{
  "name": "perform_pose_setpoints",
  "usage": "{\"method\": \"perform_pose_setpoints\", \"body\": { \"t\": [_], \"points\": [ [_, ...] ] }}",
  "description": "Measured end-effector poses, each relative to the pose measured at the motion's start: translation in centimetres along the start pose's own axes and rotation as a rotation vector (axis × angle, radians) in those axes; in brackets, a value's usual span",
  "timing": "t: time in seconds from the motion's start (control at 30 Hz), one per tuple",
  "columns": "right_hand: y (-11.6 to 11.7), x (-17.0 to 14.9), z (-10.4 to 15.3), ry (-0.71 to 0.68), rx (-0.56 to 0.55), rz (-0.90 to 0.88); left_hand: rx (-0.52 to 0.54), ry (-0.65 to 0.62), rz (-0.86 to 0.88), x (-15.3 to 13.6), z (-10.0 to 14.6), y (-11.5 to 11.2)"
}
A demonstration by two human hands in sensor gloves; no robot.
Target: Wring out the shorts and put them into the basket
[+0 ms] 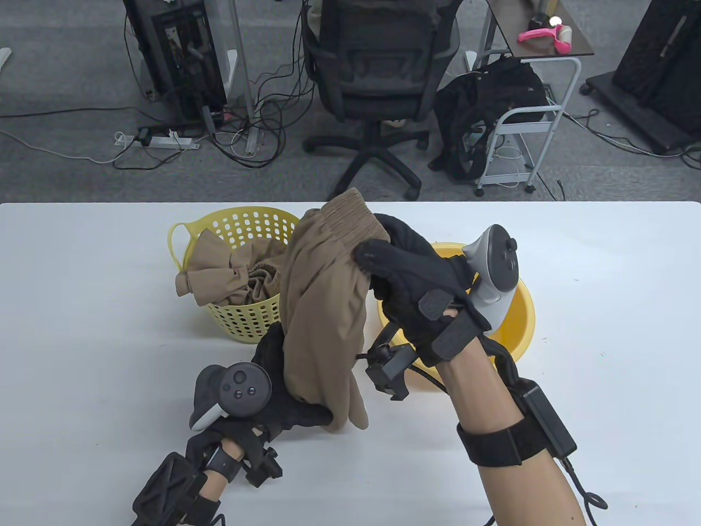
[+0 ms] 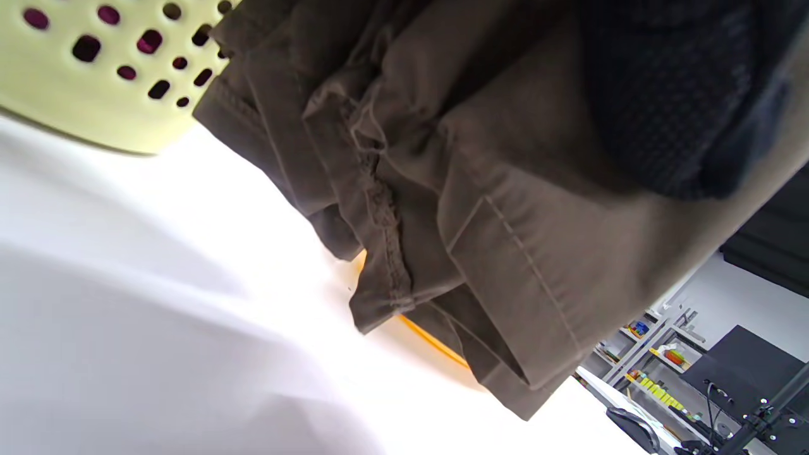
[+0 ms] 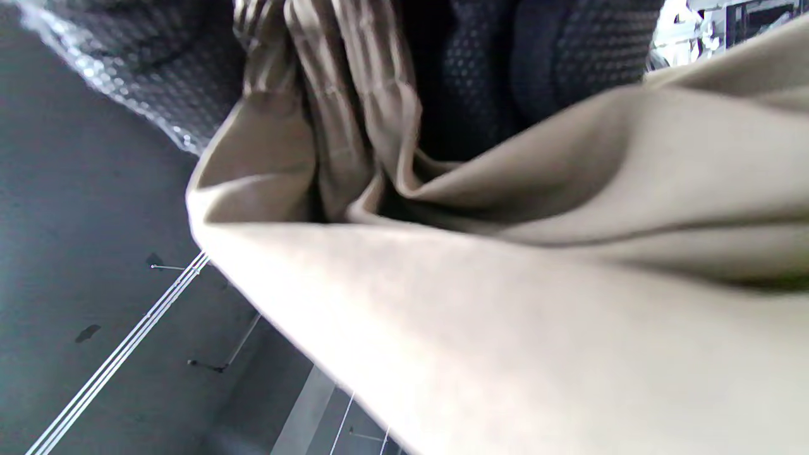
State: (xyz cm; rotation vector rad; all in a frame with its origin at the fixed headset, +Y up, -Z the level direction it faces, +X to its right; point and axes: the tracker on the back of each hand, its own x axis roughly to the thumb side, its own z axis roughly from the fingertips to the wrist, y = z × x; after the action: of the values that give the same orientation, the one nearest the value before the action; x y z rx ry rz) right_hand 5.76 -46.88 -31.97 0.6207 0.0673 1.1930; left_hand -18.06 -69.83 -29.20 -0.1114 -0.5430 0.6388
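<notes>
At the far left of what we see on the white desk (image 1: 82,329) stands the yellow perforated basket (image 1: 243,320), near the desk's far edge and left of its middle — a crumpled tan garment (image 1: 230,276) already lies in it, one fold hanging over the near-left rim. Just right of the basket, and nearer to the desk's front edge, our left hand (image 1: 290,405) comes up under the lower end of the tan shorts (image 1: 323,318); its fingers curl round the hems and grip them, though the cloth hides most of them in the table view. The left wrist view shows the stitched leg hems hanging clear above the desk surface, with the basket wall just beside them. The shorts hang as a long bundle between our two hands, lifted off the desk, in front of the gap between the basket and the yellow basin (image 1: 512,323). At the upper end, our right hand (image 1: 416,279) clamps the gathered elastic waistband — fingers (image 1: 378,257) pressed together over the top, thumb under the fabric. The basin sits to the right, partly hidden behind that hand.
</notes>
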Motion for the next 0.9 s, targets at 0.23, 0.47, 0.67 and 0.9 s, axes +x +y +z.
{"method": "perform_pose_setpoints", "body": {
  "t": [0.23, 0.47, 0.67, 0.9],
  "points": [
    [1.9, -1.1, -1.0, -0.002, 0.040, -0.047, 0.063, 0.003, 0.134, -0.2, -0.4, -0.5],
    [2.3, -1.5, -1.4, -0.010, 0.046, -0.090, 0.147, 0.006, 0.223, -0.5, -0.3, -0.1],
    [1.9, -1.4, -1.3, -0.018, 0.036, -0.104, 0.208, 0.002, 0.271, -0.9, -0.2, 0.4],
    [1.3, -1.2, -0.9, -0.025, 0.025, -0.082, 0.194, -0.006, 0.223, -0.7, -0.1, 0.6]
  ]
}}
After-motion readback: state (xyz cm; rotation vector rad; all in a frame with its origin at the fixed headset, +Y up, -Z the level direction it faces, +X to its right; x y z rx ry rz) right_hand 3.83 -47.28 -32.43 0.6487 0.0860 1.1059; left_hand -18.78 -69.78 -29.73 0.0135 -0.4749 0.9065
